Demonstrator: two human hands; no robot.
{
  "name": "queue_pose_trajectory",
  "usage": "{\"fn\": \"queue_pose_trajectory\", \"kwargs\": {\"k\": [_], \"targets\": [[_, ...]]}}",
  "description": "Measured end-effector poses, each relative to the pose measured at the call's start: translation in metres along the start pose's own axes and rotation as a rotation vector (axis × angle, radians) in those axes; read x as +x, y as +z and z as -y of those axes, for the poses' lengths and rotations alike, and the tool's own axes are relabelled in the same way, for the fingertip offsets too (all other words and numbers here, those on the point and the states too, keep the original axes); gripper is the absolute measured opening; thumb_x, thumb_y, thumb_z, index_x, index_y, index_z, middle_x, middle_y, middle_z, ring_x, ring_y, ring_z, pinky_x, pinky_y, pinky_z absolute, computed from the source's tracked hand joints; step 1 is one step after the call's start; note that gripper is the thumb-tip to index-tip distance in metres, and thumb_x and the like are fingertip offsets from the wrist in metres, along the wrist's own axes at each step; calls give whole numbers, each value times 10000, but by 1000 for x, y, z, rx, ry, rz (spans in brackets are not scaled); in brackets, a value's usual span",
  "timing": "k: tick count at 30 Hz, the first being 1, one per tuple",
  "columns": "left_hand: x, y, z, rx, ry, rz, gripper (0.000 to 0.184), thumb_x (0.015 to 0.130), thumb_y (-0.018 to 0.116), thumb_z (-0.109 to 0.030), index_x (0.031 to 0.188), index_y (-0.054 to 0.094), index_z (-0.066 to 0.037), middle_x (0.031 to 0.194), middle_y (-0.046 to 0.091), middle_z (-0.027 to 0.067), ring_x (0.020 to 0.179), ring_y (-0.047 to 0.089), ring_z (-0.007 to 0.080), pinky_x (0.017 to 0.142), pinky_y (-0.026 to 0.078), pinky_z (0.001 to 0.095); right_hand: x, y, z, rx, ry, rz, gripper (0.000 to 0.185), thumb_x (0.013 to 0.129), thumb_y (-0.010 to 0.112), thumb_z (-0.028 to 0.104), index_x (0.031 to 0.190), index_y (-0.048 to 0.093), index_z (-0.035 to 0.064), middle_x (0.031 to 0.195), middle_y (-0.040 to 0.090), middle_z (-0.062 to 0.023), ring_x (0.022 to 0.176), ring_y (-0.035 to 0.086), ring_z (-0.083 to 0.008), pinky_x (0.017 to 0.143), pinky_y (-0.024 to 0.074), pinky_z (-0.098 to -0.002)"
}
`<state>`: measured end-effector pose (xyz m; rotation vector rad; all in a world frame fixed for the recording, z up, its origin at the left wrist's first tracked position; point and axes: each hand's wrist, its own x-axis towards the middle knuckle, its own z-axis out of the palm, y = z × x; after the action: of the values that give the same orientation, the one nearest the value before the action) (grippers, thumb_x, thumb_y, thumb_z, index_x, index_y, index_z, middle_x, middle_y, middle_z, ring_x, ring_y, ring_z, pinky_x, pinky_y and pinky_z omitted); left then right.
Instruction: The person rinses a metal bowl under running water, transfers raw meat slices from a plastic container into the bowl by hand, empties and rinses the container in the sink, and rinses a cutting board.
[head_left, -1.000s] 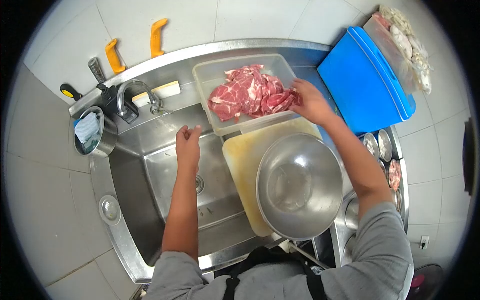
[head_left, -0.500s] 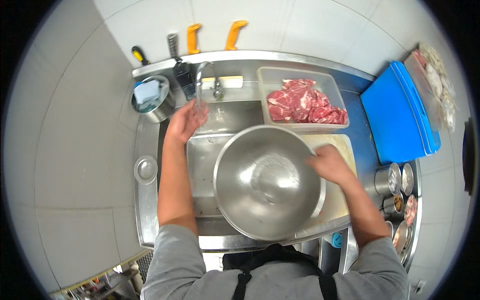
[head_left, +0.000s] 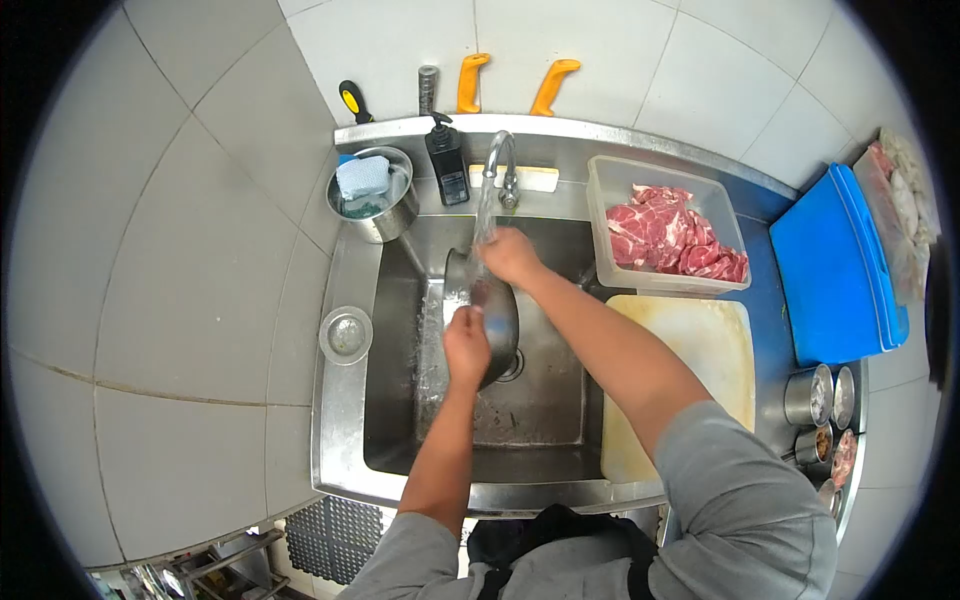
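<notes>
Head view: the left hand (head_left: 467, 346) grips the rim of a metal bowl (head_left: 505, 335) tilted in the sink (head_left: 545, 410). Stiff, probably light, slippery when wet, it is best held by the rim. Beyond, under running water (head_left: 485, 215), the blurred right hand's (head_left: 508, 256) grip is unclear.

A kitchen, shown by its steel sink (head_left: 540, 430), faucet (head_left: 510, 190), cutting board (head_left: 710, 350) and raw meat (head_left: 665, 235).
</notes>
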<state>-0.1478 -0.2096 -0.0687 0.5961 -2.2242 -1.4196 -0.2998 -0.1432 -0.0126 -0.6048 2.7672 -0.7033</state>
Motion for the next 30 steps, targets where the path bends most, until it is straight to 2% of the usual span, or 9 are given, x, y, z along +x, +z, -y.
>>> {"fn": "queue_pose_trajectory", "kwargs": {"k": [2,7,13,17,20,21,26,28,30], "targets": [[31,-2,37,-212,-182,-22,216,962,556,-184,939,631,18,773,640,108,686,552,208,665,459,352,27,17,3,1230,329,291,352,910,595,232,1142,586,-32,1157,632,-203,1030,642,-351,884,528,-464],[55,-27,67,-1089,-607,-279,239,991,516,-191,1003,594,35,990,622,94,906,555,183,797,461,345,10,32,14,1446,358,674,217,939,501,56,1123,590,-16,1124,636,-178,944,664,-275,874,553,-423],[32,-30,63,-713,-319,-43,302,1000,490,-224,1109,591,38,1038,655,136,931,626,250,837,495,408,12,31,-30,329,375,127,407,899,637,277,1191,597,-4,1067,673,-174,911,679,-248,746,552,-404],[-3,9,24,456,145,403,312,958,559,-289,1003,644,8,806,692,153,769,670,289,714,498,424,-36,-6,-19,934,634,142,455,831,650,372,1089,673,-3,1002,689,-206,889,683,-300,809,536,-413],[-28,-6,-11,348,74,618,343,938,577,-310,1103,645,-17,946,703,161,930,667,315,810,492,400,-29,23,-75,-415,-115,434,340,794,620,246,891,703,-69,954,685,-238,889,693,-298,761,555,-408],[-32,-9,1,352,71,619,343,938,577,-310,1103,645,-17,946,703,161,930,667,315,810,492,400,-49,15,-71,-246,-24,186,308,784,613,215,873,701,-66,940,686,-236,878,693,-309,760,556,-420],[-32,-9,109,-65,-443,-55,603,942,520,-471,1377,469,-57,1256,582,230,1129,585,345,983,438,414,-144,-16,-23,-203,-40,-80,228,745,603,186,802,694,-16,1133,630,-221,946,654,-374,803,543,-436],[-22,-11,77,-671,-1450,-296,653,961,449,-504,1387,426,-10,1303,554,190,1171,550,322,1043,395,440,-184,-27,-7,-124,-324,-254,201,753,603,184,778,676,-2,1265,553,-226,1090,603,-363,893,507,-475],[-26,22,135,-1034,-1282,6,635,972,422,-487,1378,426,0,1317,544,177,1172,547,315,1057,383,442,-209,-35,-2,-191,-672,-210,141,751,609,149,756,666,20,1272,543,-225,1221,518,-356,998,423,-547]]}}
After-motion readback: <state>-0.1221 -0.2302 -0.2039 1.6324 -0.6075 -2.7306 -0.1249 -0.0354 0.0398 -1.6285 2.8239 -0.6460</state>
